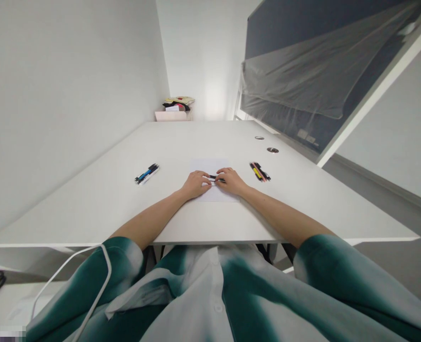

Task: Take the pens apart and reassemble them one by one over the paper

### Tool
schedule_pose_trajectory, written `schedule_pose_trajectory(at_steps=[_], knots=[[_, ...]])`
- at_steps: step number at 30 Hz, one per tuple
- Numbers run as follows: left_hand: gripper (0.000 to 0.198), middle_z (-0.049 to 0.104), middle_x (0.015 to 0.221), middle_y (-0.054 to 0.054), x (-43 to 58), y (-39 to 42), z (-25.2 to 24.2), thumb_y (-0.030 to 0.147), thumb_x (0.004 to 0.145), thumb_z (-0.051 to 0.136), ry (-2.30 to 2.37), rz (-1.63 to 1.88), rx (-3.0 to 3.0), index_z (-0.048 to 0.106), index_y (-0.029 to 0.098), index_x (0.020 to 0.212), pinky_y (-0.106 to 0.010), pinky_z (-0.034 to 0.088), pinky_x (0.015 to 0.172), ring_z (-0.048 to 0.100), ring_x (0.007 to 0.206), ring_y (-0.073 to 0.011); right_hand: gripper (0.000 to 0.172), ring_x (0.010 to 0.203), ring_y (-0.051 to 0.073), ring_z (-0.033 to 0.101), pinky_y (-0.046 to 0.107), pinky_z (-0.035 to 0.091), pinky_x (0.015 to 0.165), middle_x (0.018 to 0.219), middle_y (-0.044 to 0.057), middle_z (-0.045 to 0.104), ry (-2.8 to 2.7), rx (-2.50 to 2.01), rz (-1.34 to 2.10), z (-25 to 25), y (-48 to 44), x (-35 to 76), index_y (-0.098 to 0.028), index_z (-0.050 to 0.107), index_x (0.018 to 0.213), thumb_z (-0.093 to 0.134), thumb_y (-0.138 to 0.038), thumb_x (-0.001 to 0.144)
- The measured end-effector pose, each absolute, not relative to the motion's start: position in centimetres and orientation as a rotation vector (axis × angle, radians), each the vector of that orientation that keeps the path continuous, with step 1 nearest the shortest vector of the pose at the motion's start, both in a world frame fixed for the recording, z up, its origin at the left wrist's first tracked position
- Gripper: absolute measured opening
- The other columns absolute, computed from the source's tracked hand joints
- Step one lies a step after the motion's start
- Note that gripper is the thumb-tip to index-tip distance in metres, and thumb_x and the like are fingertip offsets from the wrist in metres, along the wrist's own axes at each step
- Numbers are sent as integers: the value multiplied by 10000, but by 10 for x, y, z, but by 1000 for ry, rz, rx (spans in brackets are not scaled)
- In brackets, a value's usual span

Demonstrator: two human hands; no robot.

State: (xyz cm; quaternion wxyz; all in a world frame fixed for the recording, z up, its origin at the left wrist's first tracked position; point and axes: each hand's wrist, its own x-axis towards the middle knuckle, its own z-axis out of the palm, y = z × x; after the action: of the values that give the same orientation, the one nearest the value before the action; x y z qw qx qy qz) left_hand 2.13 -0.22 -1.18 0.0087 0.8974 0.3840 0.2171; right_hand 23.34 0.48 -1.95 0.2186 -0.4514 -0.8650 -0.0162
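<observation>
A white sheet of paper (215, 194) lies flat on the table in front of me. Over it, my left hand (195, 184) and my right hand (230, 181) face each other a short gap apart. Between them a few dark and white pens (213, 177) lie side by side, crosswise to me. The fingers of my left hand are curled at the pens' left ends, while my right thumb and fingers close on their right part. Both hands cover much of these pens, so their exact number is hidden.
On the white table (210, 223), a group of blue, black and white pens (147, 174) lies left; yellow, pink and black pens (260, 172) lie right. Round metal grommets (272, 150) sit beyond. A box with cloth items (174, 114) stands behind. A white cable (107, 266) hangs by my left sleeve.
</observation>
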Motion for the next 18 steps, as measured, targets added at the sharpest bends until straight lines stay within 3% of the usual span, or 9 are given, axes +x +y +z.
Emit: schedule_pose_trajectory(at_steps=[18], knots=[[145, 711, 1120, -65, 10, -3, -2, 231, 797, 599, 1372, 772, 2650, 740, 212, 773, -446, 434, 1034, 601, 1112, -260, 158, 1166, 291, 524, 455, 423, 968, 1184, 125, 664, -2424, -1160, -36, -11, 3, 250, -179, 736, 885, 579, -177, 862]])
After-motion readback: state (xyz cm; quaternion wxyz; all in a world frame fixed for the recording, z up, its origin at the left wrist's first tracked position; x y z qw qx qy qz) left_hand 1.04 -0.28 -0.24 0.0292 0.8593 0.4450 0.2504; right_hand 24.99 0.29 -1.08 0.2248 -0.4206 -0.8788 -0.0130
